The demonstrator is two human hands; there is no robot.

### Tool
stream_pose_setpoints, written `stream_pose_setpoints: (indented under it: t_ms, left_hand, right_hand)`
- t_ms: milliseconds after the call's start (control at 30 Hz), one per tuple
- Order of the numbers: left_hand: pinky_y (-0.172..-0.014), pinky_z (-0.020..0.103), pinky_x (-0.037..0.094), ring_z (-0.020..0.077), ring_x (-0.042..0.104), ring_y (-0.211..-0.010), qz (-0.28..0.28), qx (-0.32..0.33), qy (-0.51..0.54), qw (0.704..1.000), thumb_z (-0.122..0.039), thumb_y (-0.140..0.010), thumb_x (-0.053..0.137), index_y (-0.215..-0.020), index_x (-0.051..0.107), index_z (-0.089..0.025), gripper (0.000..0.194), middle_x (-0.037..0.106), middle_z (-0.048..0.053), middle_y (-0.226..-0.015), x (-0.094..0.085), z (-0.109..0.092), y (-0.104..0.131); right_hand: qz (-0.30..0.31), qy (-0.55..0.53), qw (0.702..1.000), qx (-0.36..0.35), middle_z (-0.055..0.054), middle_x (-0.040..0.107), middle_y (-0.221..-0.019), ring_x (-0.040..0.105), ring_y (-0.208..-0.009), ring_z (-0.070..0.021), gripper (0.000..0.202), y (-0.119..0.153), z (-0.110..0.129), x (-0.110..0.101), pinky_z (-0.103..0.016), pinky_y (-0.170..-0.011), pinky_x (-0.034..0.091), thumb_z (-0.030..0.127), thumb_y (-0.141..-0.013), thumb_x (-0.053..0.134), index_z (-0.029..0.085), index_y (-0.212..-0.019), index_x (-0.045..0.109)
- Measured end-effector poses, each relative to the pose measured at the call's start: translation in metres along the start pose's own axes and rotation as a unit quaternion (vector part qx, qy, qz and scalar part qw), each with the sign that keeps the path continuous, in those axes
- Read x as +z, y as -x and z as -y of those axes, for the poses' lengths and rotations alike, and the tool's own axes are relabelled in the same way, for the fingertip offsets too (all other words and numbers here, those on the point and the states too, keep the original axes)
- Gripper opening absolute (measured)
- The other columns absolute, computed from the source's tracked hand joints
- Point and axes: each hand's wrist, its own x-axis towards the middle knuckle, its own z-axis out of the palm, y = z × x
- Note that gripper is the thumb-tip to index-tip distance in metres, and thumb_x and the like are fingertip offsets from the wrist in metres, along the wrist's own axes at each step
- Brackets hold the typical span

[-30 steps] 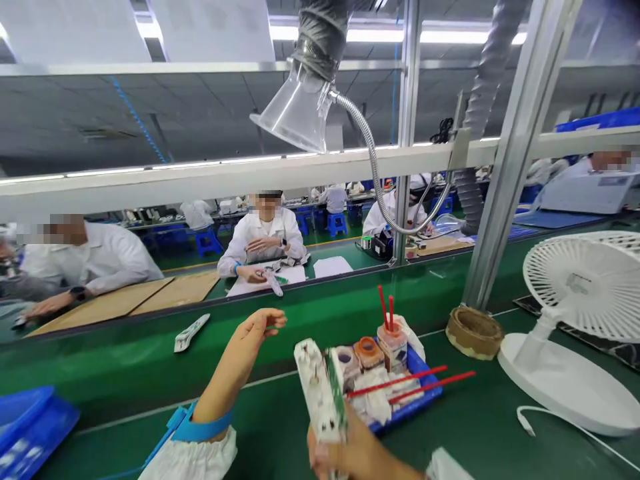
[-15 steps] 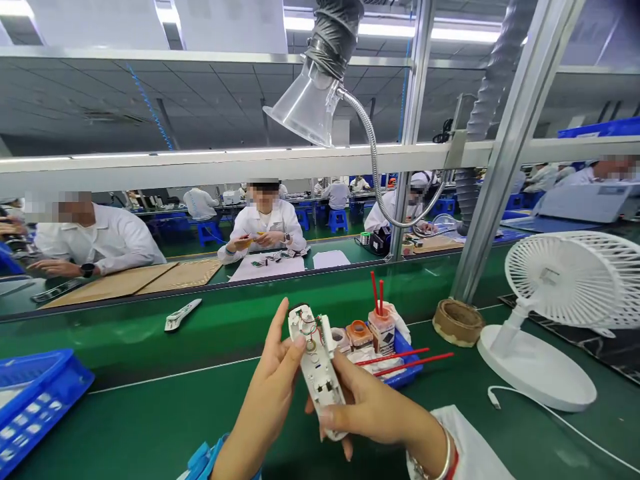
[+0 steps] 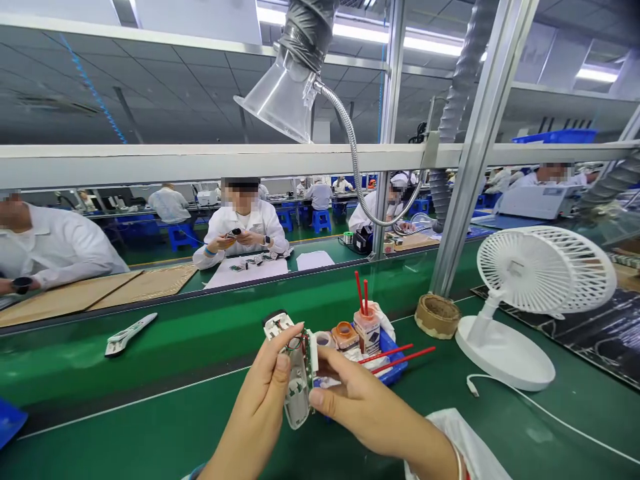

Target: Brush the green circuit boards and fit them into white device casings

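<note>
A slim white plastic housing is held in front of me, its hollow inside showing. My left hand is closed around its left side, thumb and forefinger over the upper part. Tilted out along the right side is a white-and-green circuit board, pinched between the thumb and fingers of my right hand. Thin red and dark wires run between the two pieces near the top. Fingers behind the parts are hidden. Beyond, a similar white shell piece lies on the green ledge.
Behind my right hand a blue tray holds a bottle, an orange-rimmed jar and red sticks. Farther right are a tape roll, a white fan and its cable. Co-workers sit across the bench.
The circuit board, which lay flat in the housing, is now tilted out to the right, exposing the hollow shell. My left fingers have folded over the top. The view has turned rightward.
</note>
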Motion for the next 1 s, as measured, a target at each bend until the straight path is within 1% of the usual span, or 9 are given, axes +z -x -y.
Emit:
stream_pose_setpoints:
  t_ms: [100, 167, 267, 367, 500, 667, 767, 867, 1000]
  left_hand:
    - [-0.094, 0.034, 0.039, 0.0204, 0.051, -0.107, -0.018, 0.01, -0.029, 0.999, -0.05, -0.089, 0.034, -0.117, 0.054, -0.031, 0.039, 0.054, 0.003, -0.121, -0.001, -0.003, -0.003]
    - [-0.091, 0.034, 0.04, 0.0206, 0.053, -0.103, -0.032, 0.014, -0.044, 0.998, -0.049, -0.09, 0.033, -0.113, 0.055, -0.029, 0.038, 0.057, 0.004, -0.114, -0.001, -0.004, -0.007]
    - [-0.088, 0.033, 0.04, 0.0204, 0.053, -0.102, -0.034, 0.025, -0.069, 0.997, -0.047, -0.09, 0.035, -0.11, 0.058, -0.029, 0.036, 0.058, 0.003, -0.111, -0.002, -0.005, -0.01]
    - [-0.084, 0.032, 0.042, 0.0196, 0.053, -0.101, -0.03, 0.041, -0.106, 0.993, -0.044, -0.09, 0.037, -0.109, 0.059, -0.029, 0.033, 0.059, 0.003, -0.11, -0.003, -0.006, -0.011]
    - [-0.079, 0.029, 0.044, 0.0189, 0.056, -0.096, -0.068, 0.088, -0.171, 0.979, -0.038, -0.089, 0.041, -0.107, 0.06, -0.027, 0.028, 0.061, 0.004, -0.104, -0.004, -0.007, -0.01]
    - [-0.069, 0.027, 0.044, 0.0184, 0.057, -0.083, -0.097, 0.134, -0.216, 0.962, -0.031, -0.09, 0.041, -0.103, 0.063, -0.022, 0.027, 0.061, 0.006, -0.092, -0.003, -0.007, -0.01]
    - [-0.069, 0.026, 0.044, 0.0176, 0.057, -0.084, -0.07, 0.146, -0.197, 0.967, -0.027, -0.091, 0.039, -0.108, 0.061, -0.023, 0.028, 0.06, 0.005, -0.093, -0.002, -0.007, -0.009]
    - [-0.073, 0.024, 0.043, 0.0162, 0.056, -0.09, -0.045, 0.148, -0.166, 0.974, -0.024, -0.092, 0.036, -0.115, 0.057, -0.029, 0.031, 0.059, 0.003, -0.099, -0.002, -0.006, -0.006]
    - [-0.072, 0.023, 0.042, 0.0144, 0.055, -0.086, -0.042, 0.149, -0.145, 0.977, -0.021, -0.091, 0.039, -0.107, 0.059, -0.029, 0.027, 0.059, 0.001, -0.1, -0.001, -0.005, -0.004]
  right_hand:
    - [-0.076, 0.058, 0.995, 0.013, -0.002, 0.053, -0.113, 0.051, -0.103, -0.0178, 0.036, -0.003, -0.004, 0.001, -0.029, -0.086, 0.044, 0.018, -0.084, 0.06, 0.028, -0.118, 0.052]
    - [-0.092, 0.066, 0.993, 0.023, -0.002, 0.056, -0.105, 0.054, -0.093, -0.0175, 0.034, -0.005, -0.006, 0.0, -0.029, -0.079, 0.046, 0.018, -0.08, 0.063, 0.025, -0.112, 0.055]
    - [-0.066, 0.016, 0.996, 0.051, -0.003, 0.059, -0.094, 0.056, -0.083, -0.0163, 0.029, -0.007, -0.005, -0.003, -0.027, -0.072, 0.047, 0.021, -0.079, 0.066, 0.02, -0.106, 0.058]
    - [-0.029, -0.042, 0.997, 0.065, -0.004, 0.06, -0.093, 0.058, -0.084, -0.0167, 0.022, -0.009, -0.003, -0.008, -0.028, -0.075, 0.048, 0.022, -0.08, 0.066, 0.016, -0.1, 0.061]
    - [-0.035, -0.081, 0.994, 0.069, -0.005, 0.061, -0.099, 0.061, -0.088, -0.0178, 0.037, -0.011, -0.003, -0.008, -0.031, -0.083, 0.05, 0.02, -0.078, 0.068, 0.018, -0.113, 0.059]
    - [-0.107, 0.061, 0.992, -0.03, -0.003, 0.063, -0.101, 0.061, -0.09, -0.0177, 0.044, -0.007, -0.01, 0.006, -0.028, -0.08, 0.053, 0.013, -0.078, 0.062, 0.022, -0.121, 0.055]
    - [-0.177, 0.225, 0.948, -0.139, -0.003, 0.063, -0.103, 0.062, -0.088, -0.0179, 0.049, -0.003, -0.015, 0.015, -0.029, -0.082, 0.052, 0.011, -0.078, 0.06, 0.021, -0.125, 0.051]
    - [-0.205, 0.327, 0.892, -0.234, -0.005, 0.063, -0.107, 0.061, -0.091, -0.0177, 0.05, 0.0, -0.018, 0.02, -0.027, -0.083, 0.051, 0.009, -0.08, 0.057, 0.019, -0.127, 0.047]
    - [-0.239, 0.394, 0.845, -0.273, -0.007, 0.064, -0.103, 0.062, -0.09, -0.0185, 0.046, 0.003, -0.017, 0.02, -0.027, -0.079, 0.053, 0.007, -0.08, 0.056, 0.015, -0.125, 0.047]
